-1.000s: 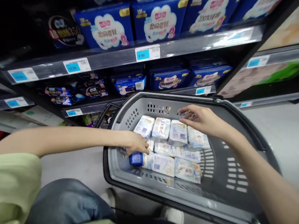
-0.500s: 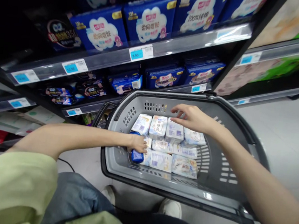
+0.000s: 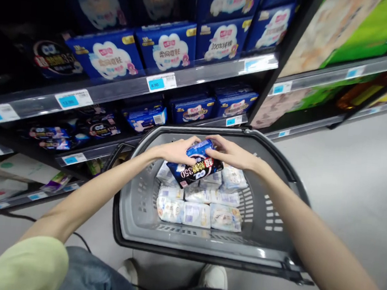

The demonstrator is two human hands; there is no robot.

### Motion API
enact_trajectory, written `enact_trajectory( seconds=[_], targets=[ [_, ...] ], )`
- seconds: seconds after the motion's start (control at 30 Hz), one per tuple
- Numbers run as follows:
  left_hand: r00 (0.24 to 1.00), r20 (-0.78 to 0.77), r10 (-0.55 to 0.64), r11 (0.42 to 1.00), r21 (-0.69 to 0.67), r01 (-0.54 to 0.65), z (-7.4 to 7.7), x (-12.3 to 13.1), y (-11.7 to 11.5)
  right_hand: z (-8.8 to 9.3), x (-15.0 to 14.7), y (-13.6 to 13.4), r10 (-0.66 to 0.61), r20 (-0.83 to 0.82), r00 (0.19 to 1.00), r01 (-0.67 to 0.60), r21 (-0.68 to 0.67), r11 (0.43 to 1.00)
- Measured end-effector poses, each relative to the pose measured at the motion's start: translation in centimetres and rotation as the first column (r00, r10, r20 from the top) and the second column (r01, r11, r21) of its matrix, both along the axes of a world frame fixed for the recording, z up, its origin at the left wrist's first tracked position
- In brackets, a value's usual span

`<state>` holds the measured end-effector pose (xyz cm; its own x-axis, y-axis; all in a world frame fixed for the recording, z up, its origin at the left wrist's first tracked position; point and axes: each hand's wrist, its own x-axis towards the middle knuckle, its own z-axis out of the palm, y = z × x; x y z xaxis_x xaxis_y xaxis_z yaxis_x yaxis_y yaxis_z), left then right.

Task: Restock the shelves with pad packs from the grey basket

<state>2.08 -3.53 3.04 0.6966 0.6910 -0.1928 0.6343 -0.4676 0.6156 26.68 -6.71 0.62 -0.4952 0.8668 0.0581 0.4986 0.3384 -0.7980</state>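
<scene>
A dark blue and black pack of sanitary pads (image 3: 196,169) marked 350 is held up over the shopping basket (image 3: 204,242), its print upside down to me. My left hand (image 3: 179,151) grips its left side with bent fingers. My right hand (image 3: 231,151) holds the upper right end, thumb across the blue part. Beneath lie several white packs (image 3: 196,214) in rows on the basket floor. The held pack hides part of the back row.
A store shelf (image 3: 200,72) with several blue packs (image 3: 101,56) and price tags rises behind the basket. The basket's folded black handle (image 3: 113,153) juts out at its left. Grey floor (image 3: 345,168) lies to the right. My shoes (image 3: 214,277) are just below the basket.
The blue pack has come up from the basket's left side to above its back row. My right hand, empty before, now holds it too. The view has shifted slightly.
</scene>
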Motion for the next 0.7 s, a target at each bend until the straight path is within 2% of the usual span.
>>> enact_trajectory(
  seconds=[0.07,0.13,0.2,0.27,0.37,0.43,0.57,0.7],
  targets=[
    [0.978,0.191,0.086,0.995,-0.061,-0.076,-1.5,0.1,0.5,-0.8,0.4,0.5,-0.044,-0.007,0.999,0.044,-0.008,0.999],
    [0.907,0.366,0.21,0.974,-0.159,-0.162,-3.0,0.1,0.9,-1.4,0.7,1.0,-0.08,-0.07,0.994,0.078,-0.034,0.996],
    [0.791,0.504,0.346,0.932,-0.28,-0.229,-4.2,0.2,1.0,-1.8,0.9,1.3,-0.114,-0.176,0.978,0.099,-0.091,0.991],
    [0.649,0.6,0.469,0.873,-0.428,-0.234,-4.8,0.5,0.9,-1.8,0.9,1.4,-0.115,-0.251,0.961,0.076,-0.159,0.984],
    [0.46,0.64,0.615,0.768,-0.619,-0.166,-4.6,1.0,0.3,-1.3,0.3,1.0,-0.044,-0.279,0.959,-0.011,-0.193,0.981],
    [0.379,0.645,0.664,0.727,-0.675,-0.126,-4.1,1.3,-0.1,-0.7,-0.3,0.5,-0.023,-0.269,0.963,-0.022,-0.162,0.987],
    [0.315,0.673,0.669,0.718,-0.694,-0.043,-3.5,1.2,0.0,0.6,-0.7,-0.2,-0.12,-0.208,0.971,0.105,-0.081,0.991],
    [0.182,0.673,0.717,0.697,-0.697,-0.168,-3.2,0.6,1.1,0.2,0.3,0.4,-0.282,-0.307,0.909,0.277,-0.063,0.959]
  ],
)
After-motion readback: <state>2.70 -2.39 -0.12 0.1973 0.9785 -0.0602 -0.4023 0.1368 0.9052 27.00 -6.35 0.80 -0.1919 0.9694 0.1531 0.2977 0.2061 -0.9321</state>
